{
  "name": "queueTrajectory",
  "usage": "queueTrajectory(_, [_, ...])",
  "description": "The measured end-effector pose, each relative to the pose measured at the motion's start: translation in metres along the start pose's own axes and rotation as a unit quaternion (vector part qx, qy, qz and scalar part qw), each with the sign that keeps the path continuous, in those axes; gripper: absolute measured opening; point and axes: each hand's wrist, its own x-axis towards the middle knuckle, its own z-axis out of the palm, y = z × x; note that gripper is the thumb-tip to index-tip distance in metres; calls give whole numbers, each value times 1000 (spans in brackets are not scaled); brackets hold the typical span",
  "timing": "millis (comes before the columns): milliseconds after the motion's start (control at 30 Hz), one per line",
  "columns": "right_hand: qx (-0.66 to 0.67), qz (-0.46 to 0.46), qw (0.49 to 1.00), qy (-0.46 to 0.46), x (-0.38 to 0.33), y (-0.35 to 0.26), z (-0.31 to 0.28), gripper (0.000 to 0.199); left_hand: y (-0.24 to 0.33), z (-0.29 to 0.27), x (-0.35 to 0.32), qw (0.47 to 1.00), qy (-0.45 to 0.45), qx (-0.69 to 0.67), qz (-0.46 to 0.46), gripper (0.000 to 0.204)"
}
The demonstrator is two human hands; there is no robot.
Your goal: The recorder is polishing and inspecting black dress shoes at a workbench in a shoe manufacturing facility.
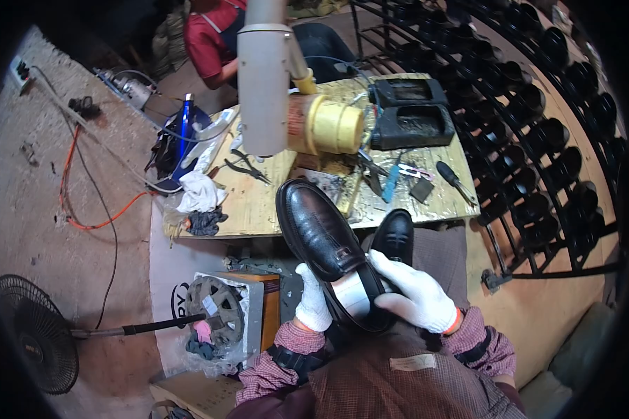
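Note:
A glossy black loafer [314, 222] with a small buckle ornament and a pale insole is held above my lap, its toe angled to the far left. My left hand [313, 300], in a white glove, grips the shoe's left side near the heel. From the other side my right hand [418, 297], also gloved in white, holds the collar, with the thumb at the shoe opening. Just beyond the right fingers is a second black shoe [393, 234], its lower part hidden. The brown checked apron [412, 384] covers my lap.
A worktable [258, 199] carries pliers [247, 167], a screwdriver [456, 183], crumpled white cloth [201, 192] and two black trays [412, 126]. A yellow nozzle [335, 126] hangs beside a grey post [264, 91]. Racked shoes [548, 133] stand right; a fan [35, 335] left; a person [213, 42] sits opposite.

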Motion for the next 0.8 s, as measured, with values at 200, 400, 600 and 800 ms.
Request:
queueTrajectory(200, [198,84,972,99,-21,17,-8,63,38,-37,46,994,-14,-66,85,119])
queueTrajectory(400, [151,142,965,160,-59,27,-11,58,78,-29,68,988,22,-5,153,110])
queueTrajectory(600, [218,205,926,229,-76,41,-13,58,89,-30,84,988,42,33,142,108])
queueTrajectory(800, [181,185,938,231,-70,46,-31,58,93,-41,90,992,40,-19,122,102])
